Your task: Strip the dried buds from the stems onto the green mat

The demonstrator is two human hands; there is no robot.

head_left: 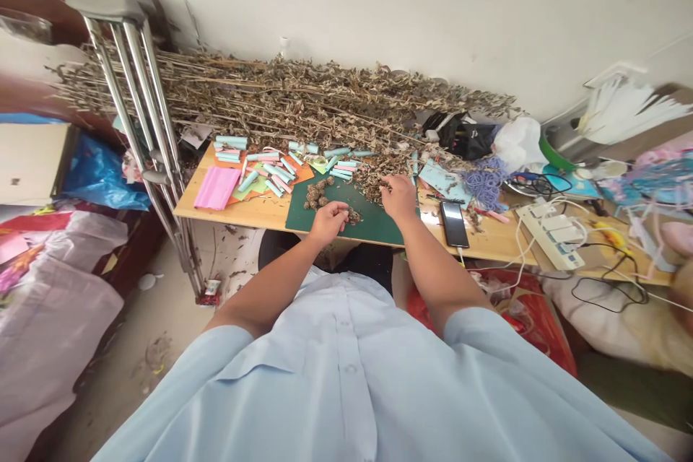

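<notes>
The left hand (328,222) curls beside a small brown clump (354,217) at its three o'clock, over the green mat (373,229) on the counter (260,215); brown balls (315,195) cluster at its eleven o'clock. The right hand (398,196) bends into the dried leaf pile (369,185) at its ten o'clock. At this size I cannot tell whether either is clamped on anything.

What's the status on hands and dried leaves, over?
Left hand at small brown clump, grip unclear. Right hand at dried leaf pile. Brown balls on green mat, just beyond left hand.
</notes>
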